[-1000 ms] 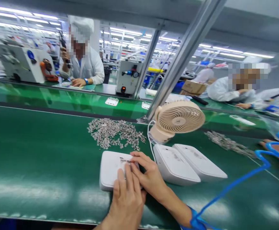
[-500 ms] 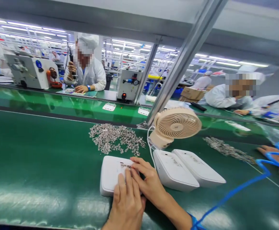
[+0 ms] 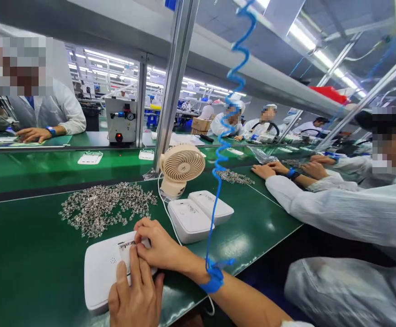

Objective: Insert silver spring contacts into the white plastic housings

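A white plastic housing (image 3: 101, 270) lies flat on the green mat in front of me. My left hand (image 3: 135, 295) rests on its near right part, fingers laid flat over it. My right hand (image 3: 159, 247) presses its fingertips at a small opening with metal parts (image 3: 127, 246) in the housing's top. A blue wrist strap (image 3: 213, 278) with a coiled blue cord (image 3: 223, 136) sits on my right wrist. A heap of small metal clips (image 3: 104, 208) lies just beyond the housing.
Two more white housings (image 3: 200, 213) lie to the right, behind them a small beige fan (image 3: 180, 165). A person in white (image 3: 337, 209) sits close at my right, hands by another clip heap (image 3: 234, 177). Other workers sit across the green conveyor (image 3: 48, 165). A metal post (image 3: 172, 86) rises behind the fan.
The view has swung to the right, showing the person beside me. Both hands stay on the white housing, fingertips still at its opening.
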A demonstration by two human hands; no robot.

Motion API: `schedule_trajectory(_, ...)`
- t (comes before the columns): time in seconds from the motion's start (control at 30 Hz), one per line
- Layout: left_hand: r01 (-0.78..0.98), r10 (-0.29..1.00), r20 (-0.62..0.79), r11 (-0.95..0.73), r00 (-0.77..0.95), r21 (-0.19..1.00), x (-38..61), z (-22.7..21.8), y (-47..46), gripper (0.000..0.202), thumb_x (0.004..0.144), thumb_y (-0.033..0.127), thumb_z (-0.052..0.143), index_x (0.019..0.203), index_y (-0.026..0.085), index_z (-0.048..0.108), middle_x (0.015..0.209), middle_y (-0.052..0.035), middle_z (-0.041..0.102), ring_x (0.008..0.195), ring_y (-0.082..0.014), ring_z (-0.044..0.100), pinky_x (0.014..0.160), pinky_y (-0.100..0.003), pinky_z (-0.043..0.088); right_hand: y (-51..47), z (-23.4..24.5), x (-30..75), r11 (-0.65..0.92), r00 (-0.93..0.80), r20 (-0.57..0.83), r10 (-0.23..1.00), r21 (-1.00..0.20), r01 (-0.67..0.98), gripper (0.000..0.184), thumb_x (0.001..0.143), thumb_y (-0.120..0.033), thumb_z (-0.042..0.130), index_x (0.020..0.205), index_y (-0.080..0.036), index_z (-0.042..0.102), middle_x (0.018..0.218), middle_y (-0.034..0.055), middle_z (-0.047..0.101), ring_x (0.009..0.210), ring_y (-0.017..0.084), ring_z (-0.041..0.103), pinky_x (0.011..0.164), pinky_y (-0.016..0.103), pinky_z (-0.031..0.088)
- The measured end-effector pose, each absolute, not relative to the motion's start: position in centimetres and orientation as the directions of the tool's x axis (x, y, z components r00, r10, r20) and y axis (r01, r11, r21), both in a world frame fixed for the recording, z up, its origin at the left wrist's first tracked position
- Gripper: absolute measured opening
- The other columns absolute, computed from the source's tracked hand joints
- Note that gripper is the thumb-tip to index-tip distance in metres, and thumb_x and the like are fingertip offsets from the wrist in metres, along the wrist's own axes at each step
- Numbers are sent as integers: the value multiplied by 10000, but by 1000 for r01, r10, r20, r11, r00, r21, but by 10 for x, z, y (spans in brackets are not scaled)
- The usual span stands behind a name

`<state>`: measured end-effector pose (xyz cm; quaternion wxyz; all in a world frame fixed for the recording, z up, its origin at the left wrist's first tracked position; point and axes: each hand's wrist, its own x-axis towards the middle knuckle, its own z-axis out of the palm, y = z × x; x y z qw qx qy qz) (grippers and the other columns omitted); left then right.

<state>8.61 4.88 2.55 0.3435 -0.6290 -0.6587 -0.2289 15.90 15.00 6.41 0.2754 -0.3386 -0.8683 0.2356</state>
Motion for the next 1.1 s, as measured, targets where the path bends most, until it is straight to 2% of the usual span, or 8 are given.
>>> schedule_trajectory(0.1,978,738,674,110,37,-175,83,32,42,454,839,369,519,1138,31,566,1223,-138,569,1023,-320,501,764,-397,332,152,69,154,669,-663,281,694,-591,451,137,674,-12,561,665,-146,532,887,45,562,838,152,525,805,303,397)
schedule_trajectory(0.23,966,779,622,100,72,-238,81,38,36,496,832,374,531,1170,10,541,1244,-161,547,1045,-340,485,758,-391,337,149,69,153,678,-660,314,682,-608,412,155,692,-6,544,650,-151,504,900,44,553,853,145,518,819,302,376)
schedule_trajectory(0.53,963,769,637,126,58,-240,84,39,34,490,832,379,528,1148,6,561,1228,-161,558,1011,-359,500,749,-424,334,143,66,155,672,-652,337,679,-642,368,141,708,-17,542,671,-152,526,992,56,560,893,142,526,836,298,371)
schedule_trajectory(0.67,984,770,637,124,-13,-130,84,31,32,494,841,368,513,1211,42,528,1265,-146,531,1045,-367,506,733,-432,347,144,70,150,664,-673,288,682,-629,404,172,682,-1,535,646,-160,482,917,41,541,895,146,522,830,298,373)
schedule_trajectory(0.83,999,758,651,46,-47,19,76,24,32,639,836,340,522,1363,36,327,1263,-183,522,1026,-369,539,727,-433,364,144,71,146,719,-720,283,633,-558,413,201,710,-14,502,645,-181,411,1002,59,540,980,161,509,858,319,367)
schedule_trajectory(0.9,999,756,653,-46,48,-20,68,21,32,670,829,356,526,1367,21,309,1217,-210,551,1009,-355,557,744,-427,377,143,71,145,749,-747,278,604,-518,413,206,723,-22,488,650,-187,388,1059,80,537,1013,175,499,868,332,368)
schedule_trajectory(1.0,978,737,643,-139,208,-157,55,16,31,615,827,382,521,1297,-1,417,1158,-227,584,1002,-335,569,767,-414,390,141,71,145,778,-773,253,581,-452,436,177,736,-26,462,678,-182,403,1129,115,516,1042,207,478,875,354,378)
schedule_trajectory(1.1,953,731,621,-138,282,-271,45,14,28,519,831,355,525,1197,-13,515,1149,-230,587,993,-320,573,792,-409,387,138,73,142,804,-798,216,562,-366,468,125,744,-27,438,762,-145,474,1154,153,496,1041,235,458,864,362,392)
